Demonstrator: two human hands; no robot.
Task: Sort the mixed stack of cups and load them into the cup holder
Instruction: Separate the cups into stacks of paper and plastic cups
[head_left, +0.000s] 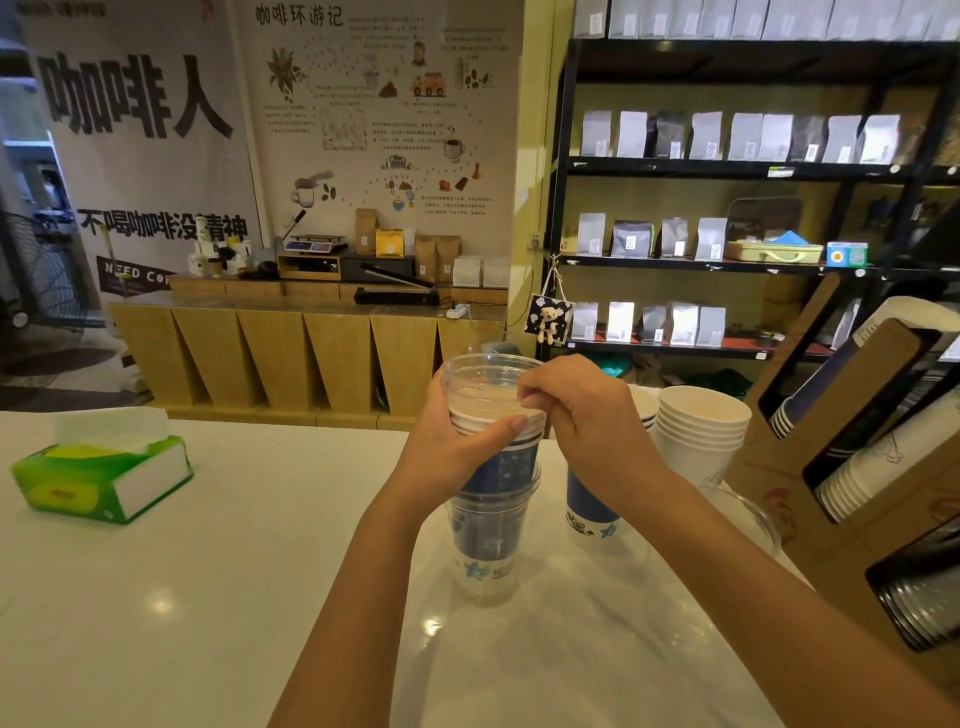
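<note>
While the mixed stack (491, 483) stands upright on the white worktop (208, 597), both hands work at its top. The left hand (457, 447) wraps the upper part of the stack, its grip pressed around the rims with the thumb lying across the front. The right hand (582, 410) comes in from the right, its grip pinching the rim of a cup near the top of the stack, just beneath the clear plastic cup (488, 379) that crowns it. Lower down, the stack shows a dark blue paper cup nested in another clear cup.

Just right of the stack stands a single blue paper cup (589, 512), partly hidden by the right forearm. Behind it sits a stack of white paper cups (701, 431). At the right edge leans the brown cardboard cup holder (779, 467), its slots already showing rows of cups. A green tissue box (101, 475) lies well apart on the left of the worktop.
</note>
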